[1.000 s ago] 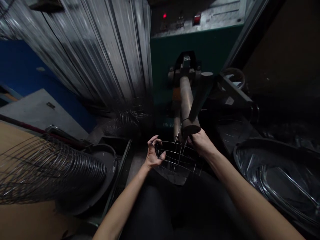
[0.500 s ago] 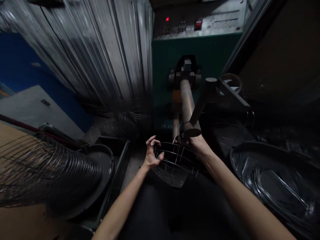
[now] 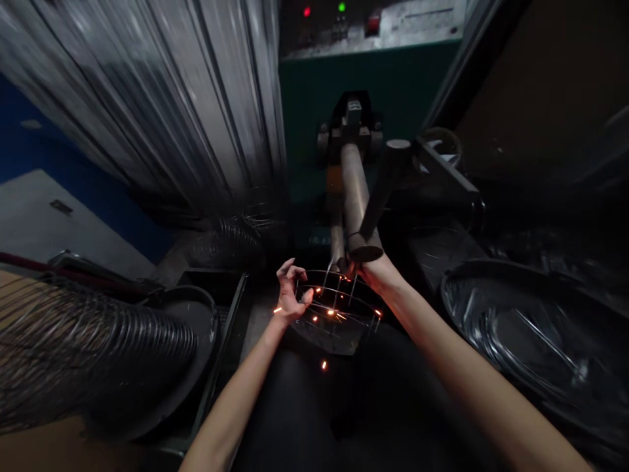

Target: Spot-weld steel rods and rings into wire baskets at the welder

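A round wire frame point(image 3: 335, 309) made of thin rings and short cross wires sits under the tip of a spot welder point(image 3: 358, 196). Orange sparks point(image 3: 330, 313) fly around the frame. My left hand point(image 3: 291, 292) grips the frame's left side, fingers curled over the upper ring and thumb lower down. My right hand point(image 3: 372, 270) is at the frame's far right, close behind the welder's upper electrode arm. Its fingers are mostly hidden there, so its grip does not show.
Left, a stack of wire rings point(image 3: 147, 334) leans on a dark round tray point(image 3: 209, 321). Right, a wide basin point(image 3: 457, 275) holds wire pieces. Ahead stands the green machine body point(image 3: 304, 105) with a lit panel point(image 3: 407, 23). A corrugated metal wall point(image 3: 206, 78) rises at left.
Sparks have burst out at the wire frame, and a green light has come on beside the red one. Both hands stay on about the same spots; the whole view has shifted slightly.
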Demonstrator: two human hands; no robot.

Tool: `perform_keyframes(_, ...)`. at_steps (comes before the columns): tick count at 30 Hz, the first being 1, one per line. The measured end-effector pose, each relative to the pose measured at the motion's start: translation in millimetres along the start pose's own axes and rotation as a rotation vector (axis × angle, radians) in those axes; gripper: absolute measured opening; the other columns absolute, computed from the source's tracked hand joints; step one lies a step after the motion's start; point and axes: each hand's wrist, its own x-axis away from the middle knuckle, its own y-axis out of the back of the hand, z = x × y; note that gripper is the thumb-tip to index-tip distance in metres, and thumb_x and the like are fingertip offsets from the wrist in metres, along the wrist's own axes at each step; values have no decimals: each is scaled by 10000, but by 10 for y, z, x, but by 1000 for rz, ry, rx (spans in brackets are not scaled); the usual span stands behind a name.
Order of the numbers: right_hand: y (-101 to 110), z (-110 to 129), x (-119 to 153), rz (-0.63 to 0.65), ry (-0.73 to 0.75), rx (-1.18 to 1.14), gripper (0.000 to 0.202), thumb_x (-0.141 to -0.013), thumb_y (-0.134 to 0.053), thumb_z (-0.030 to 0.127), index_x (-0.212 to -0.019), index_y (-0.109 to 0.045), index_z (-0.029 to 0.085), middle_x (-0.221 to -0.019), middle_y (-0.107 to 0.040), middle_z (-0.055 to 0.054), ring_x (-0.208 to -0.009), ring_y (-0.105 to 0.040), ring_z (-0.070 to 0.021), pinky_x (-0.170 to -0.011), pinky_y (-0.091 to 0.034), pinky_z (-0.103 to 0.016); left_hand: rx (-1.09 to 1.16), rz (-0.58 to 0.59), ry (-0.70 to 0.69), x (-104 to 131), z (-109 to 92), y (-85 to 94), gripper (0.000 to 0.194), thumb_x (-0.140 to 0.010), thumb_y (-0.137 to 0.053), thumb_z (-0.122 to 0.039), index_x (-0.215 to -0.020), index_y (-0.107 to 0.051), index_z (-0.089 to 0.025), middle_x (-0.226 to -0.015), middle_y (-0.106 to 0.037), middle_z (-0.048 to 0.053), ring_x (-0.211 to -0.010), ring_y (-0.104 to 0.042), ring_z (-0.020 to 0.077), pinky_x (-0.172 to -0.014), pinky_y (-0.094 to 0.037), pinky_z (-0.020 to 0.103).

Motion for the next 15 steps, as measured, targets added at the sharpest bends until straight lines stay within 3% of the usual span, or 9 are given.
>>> perform_keyframes(6,94,281,-90,-83,-68,18,204,-674,-665,271,-767,-509,177,-485,-434,66,-378,-344,-54,-348,-228,-168,-32,78,-125,-81,-43,14,702,-710,-574,-241,-1282,-167,-246,-980,-450,39,-859,-502,164,-801,-432,359)
perform_keyframes(8,207,381,10,-120,-100,50,195,-704,-645,277,-796,-512,168,-498,-440,65,-362,-309,-45,-342,-186,-168,-74,109,-210,11,-126,-21,755,-705,-588,-229,-1322,-152,-240,-999,-462,54,-869,-519,176,-791,-441,365)
perform_keyframes(11,477,434,396,-88,-122,264,282,-765,-595,428,-864,-531,171,-517,-454,55,-362,-319,-61,-350,-203,-185,-137,164,-425,353,-407,-111,794,-688,-642,-256,-1358,-216,-266,-1017,-500,78,-870,-538,210,-774,-438,392)
perform_keyframes(13,692,433,776,-59,-88,574,371,-738,-606,517,-895,-552,186,-519,-476,46,-394,-388,-94,-375,-264,-210,-178,348,-550,648,-720,-149,747,-678,-678,-307,-1338,-329,-317,-1047,-541,95,-864,-554,234,-757,-434,399)
perform_keyframes(15,886,466,1186,-24,-9,906,377,-701,-635,516,-901,-573,203,-518,-505,35,-451,-468,-138,-430,-335,-244,-217,632,-612,864,-1086,-133,651,-689,-687,-334,-1287,-433,-381,-1129,-566,101,-902,-575,257,-773,-435,400)
